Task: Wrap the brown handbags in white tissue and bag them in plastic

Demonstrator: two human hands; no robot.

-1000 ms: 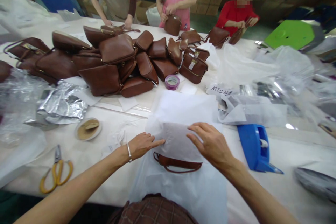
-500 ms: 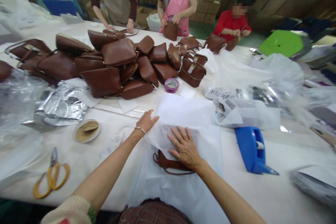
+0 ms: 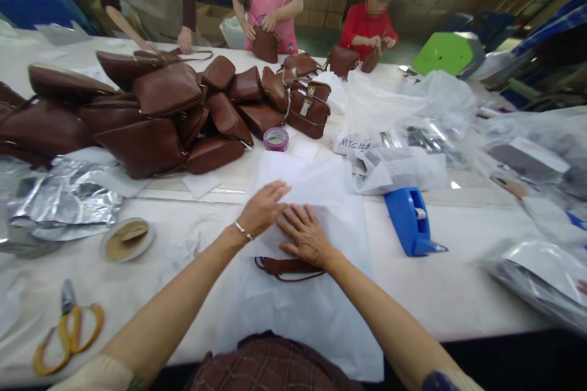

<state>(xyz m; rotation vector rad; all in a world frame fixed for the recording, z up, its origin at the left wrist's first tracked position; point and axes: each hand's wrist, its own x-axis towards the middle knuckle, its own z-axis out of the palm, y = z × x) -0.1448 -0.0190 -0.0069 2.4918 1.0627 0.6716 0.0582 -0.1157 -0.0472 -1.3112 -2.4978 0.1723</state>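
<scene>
A brown leather bag lies before me on white sheets, its front part and a thin strap showing. The rest of it is covered by a thin white sheet of paper. My right hand is flat on this paper over the bag, fingers spread. Just left of it, my left hand is at the paper with its fingers stretched to the right, close to the right fingertips. Neither hand grips anything that I can see.
A pile of brown bags fills the back left. Nearby are purple tape, a blue tape dispenser, yellow-handled scissors, a round dish and silver foil. Co-workers stand across the table.
My left hand has moved right across the paper, up to my right hand. The right hand stays flat on the paper over the bag. The view has turned to the right.
</scene>
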